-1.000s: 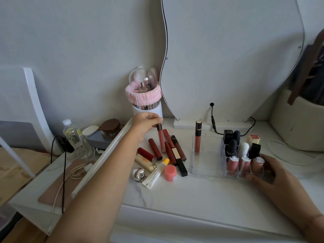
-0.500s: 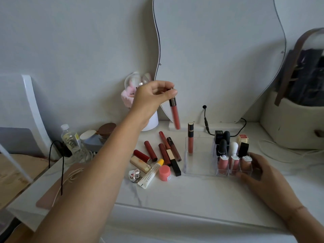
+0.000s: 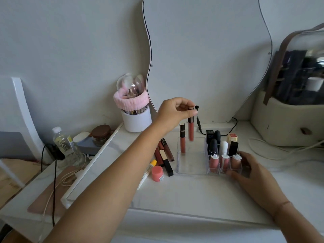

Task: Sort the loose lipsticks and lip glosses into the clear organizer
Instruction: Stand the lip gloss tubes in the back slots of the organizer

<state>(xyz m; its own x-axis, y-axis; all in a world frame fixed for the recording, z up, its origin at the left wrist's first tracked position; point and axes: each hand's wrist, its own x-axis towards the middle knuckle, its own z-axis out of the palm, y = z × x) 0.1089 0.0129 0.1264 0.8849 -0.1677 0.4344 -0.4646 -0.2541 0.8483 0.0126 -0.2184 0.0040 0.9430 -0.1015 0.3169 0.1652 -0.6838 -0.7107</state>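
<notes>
1. The left hand [image 3: 177,111] pinches the dark cap of a slim coral lip gloss tube [image 3: 191,128] between thumb and fingers [image 3: 190,112]. The tube hangs upright, its lower end at the far rim of the open left bay of the clear acrylic organizer [image 3: 191,170] on the white desk [image 3: 175,193].
2. Risk — let go too high, the tube could bounce, topple against the tall coral gloss with the black cap [image 3: 182,140] standing just to its left, and knock both flat.
3. The wide bay has no dividers, so in my judgement a narrow tube set down off-vertical will likely tip over.
4. The right hand [image 3: 252,174] rests against the organizer's near right corner, fingers curled on the wall. If that brace slackens, a nudge may slide the organizer.
5. The forearm passes over the loose pile of dark red lipsticks and glosses [image 3: 164,153]; a low sweep could scatter them or roll the pink round balm pot [image 3: 157,173].
6. Hidden — the forearm covers part of that pile, so how many items remain is unclear. Whether the tube's tip is already inside the bay cannot be told.
</notes>
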